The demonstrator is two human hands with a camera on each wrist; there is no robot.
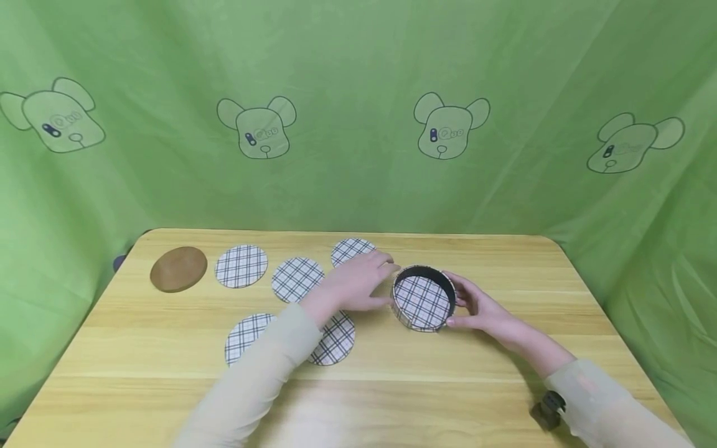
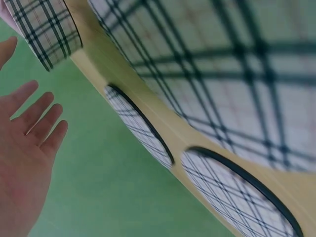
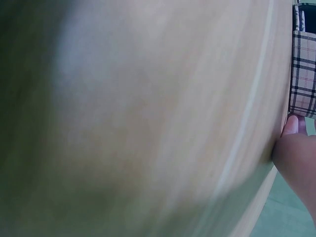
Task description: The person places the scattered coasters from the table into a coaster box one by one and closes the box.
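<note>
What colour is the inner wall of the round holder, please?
The inner wall is black; it shows best in the head view.

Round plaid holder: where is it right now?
In the head view, the round plaid holder is right of centre, gripped on its right side by the right hand, with the left hand close to its left.
</note>
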